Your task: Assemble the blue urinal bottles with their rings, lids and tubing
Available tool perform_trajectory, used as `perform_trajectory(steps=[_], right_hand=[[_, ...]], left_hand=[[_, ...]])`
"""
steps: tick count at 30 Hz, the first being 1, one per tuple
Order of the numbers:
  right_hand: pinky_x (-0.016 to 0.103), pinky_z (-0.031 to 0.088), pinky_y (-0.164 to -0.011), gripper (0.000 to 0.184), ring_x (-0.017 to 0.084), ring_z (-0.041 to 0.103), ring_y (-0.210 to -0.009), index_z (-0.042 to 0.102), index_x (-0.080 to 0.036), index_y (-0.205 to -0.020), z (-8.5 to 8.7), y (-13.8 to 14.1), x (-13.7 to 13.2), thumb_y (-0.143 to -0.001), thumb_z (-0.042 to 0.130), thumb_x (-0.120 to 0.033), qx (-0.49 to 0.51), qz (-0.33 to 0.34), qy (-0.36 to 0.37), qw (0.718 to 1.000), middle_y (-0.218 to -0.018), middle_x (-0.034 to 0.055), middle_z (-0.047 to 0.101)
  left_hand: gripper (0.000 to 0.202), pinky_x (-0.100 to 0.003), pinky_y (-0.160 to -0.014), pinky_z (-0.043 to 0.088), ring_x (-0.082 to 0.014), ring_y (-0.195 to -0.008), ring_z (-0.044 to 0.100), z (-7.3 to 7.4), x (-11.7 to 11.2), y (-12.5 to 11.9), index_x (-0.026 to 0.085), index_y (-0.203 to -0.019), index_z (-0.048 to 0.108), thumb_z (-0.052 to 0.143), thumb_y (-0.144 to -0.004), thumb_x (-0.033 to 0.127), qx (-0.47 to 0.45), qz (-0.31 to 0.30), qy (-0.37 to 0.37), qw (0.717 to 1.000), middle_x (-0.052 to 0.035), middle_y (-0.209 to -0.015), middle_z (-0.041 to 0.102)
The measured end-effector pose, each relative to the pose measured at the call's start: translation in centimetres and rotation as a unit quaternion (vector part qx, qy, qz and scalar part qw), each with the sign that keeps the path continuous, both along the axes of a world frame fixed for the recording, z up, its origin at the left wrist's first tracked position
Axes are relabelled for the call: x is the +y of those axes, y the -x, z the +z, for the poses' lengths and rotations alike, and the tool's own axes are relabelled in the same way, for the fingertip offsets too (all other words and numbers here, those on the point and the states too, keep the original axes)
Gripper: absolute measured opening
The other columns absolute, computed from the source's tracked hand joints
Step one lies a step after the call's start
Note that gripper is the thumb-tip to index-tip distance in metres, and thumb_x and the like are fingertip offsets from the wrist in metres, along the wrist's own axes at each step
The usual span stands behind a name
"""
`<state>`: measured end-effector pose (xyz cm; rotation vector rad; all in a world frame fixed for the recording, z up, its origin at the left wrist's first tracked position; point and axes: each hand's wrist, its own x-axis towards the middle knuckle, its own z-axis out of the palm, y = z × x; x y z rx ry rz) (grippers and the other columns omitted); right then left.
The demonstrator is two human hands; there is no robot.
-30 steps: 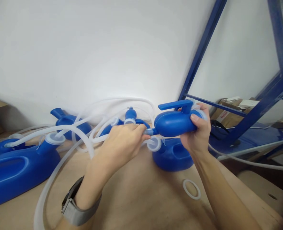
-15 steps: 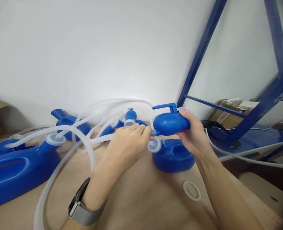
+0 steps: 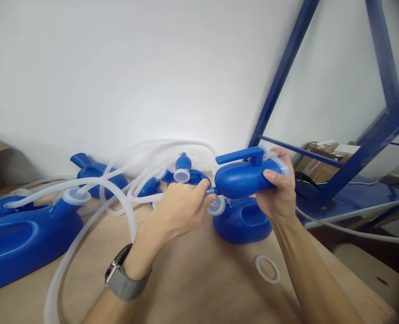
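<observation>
Left hand (head view): the left hand (image 3: 186, 204) is closed, thumb and fingers pinched together around the end of a white tube (image 3: 148, 198); most of that end is covered by the hand.
Right hand: the wide end of a blue vessel (image 3: 236, 180) is clasped by the right hand (image 3: 278, 193), with the thumb laid across the near side; the fingertips behind are hidden.
Blue vessel: it is held above the table (image 3: 192, 283), right of centre, with its handle (image 3: 236, 155) turned upward and its narrow nozzle pointed at the left hand.
Joint: the nozzle is met by the tube end at the left fingertips; how far one is seated on the other cannot be told.
Blue bottle: directly below, a blue bottle (image 3: 243, 227) is partly covered by the vessel and the right hand.
White ring: a white ring (image 3: 267, 270) is left flat on the table, near the right forearm.
Left side: a large blue bottle (image 3: 27, 243) is crossed by looping tubing near its white cap (image 3: 76, 196).
Wrist: a watch (image 3: 127, 281) is worn on the left.
Right side: cartons (image 3: 316, 166) are seen beyond a blue metal frame (image 3: 283, 76).
</observation>
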<state>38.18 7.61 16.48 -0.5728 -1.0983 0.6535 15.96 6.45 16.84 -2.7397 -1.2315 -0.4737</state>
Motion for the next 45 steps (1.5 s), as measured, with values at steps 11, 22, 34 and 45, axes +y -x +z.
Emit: perform_trajectory(steps=[11,22,34,45], right_hand=[[0.041,0.053,-0.07,0.054,0.021,0.057,-0.072,0.056,-0.033,-0.085,0.1,-0.4,-0.6,-0.048,0.094,-0.047,-0.027,-0.003,-0.11,0.994,-0.081,-0.0038,0.058],[0.034,0.052,-0.068,0.038,0.019,0.061,-0.075,0.061,-0.029,-0.086,0.4,-1.2,0.7,-0.059,0.087,-0.034,0.025,-0.059,-0.04,0.997,-0.083,-0.0038,0.063],[0.023,0.052,-0.053,0.027,0.012,0.055,-0.066,0.062,-0.026,-0.083,1.3,-0.4,0.1,-0.064,0.081,-0.029,0.111,-0.019,0.113,0.987,-0.078,-0.0055,0.058],[0.032,0.055,-0.064,0.028,0.017,0.061,-0.073,0.057,-0.03,-0.085,1.1,0.0,-0.7,-0.067,0.078,-0.033,0.018,-0.059,-0.013,0.998,-0.085,-0.0038,0.06]], left_hand=[[0.034,-0.032,-0.066,0.04,-0.0181,-0.067,0.056,0.1,-0.2,0.5,0.021,-0.088,0.055,0.037,-0.108,0.041,-0.178,-0.096,0.181,0.962,0.0015,-0.073,0.057],[0.03,-0.041,-0.091,0.053,-0.0266,-0.108,0.07,-0.9,0.8,0.2,0.017,-0.132,0.062,0.054,-0.105,0.029,-0.137,-0.077,-0.08,0.984,-0.0116,-0.119,0.074],[0.043,-0.032,-0.057,0.036,-0.0189,-0.067,0.065,-2.0,1.7,0.0,0.018,-0.095,0.061,0.028,-0.114,0.037,-0.126,-0.063,-0.31,0.94,-0.006,-0.08,0.072],[0.032,-0.029,-0.052,0.023,-0.0167,-0.049,0.048,-1.2,0.3,-0.1,0.022,-0.086,0.049,0.03,-0.109,0.033,-0.171,-0.068,-0.127,0.975,0.0017,-0.06,0.058]])
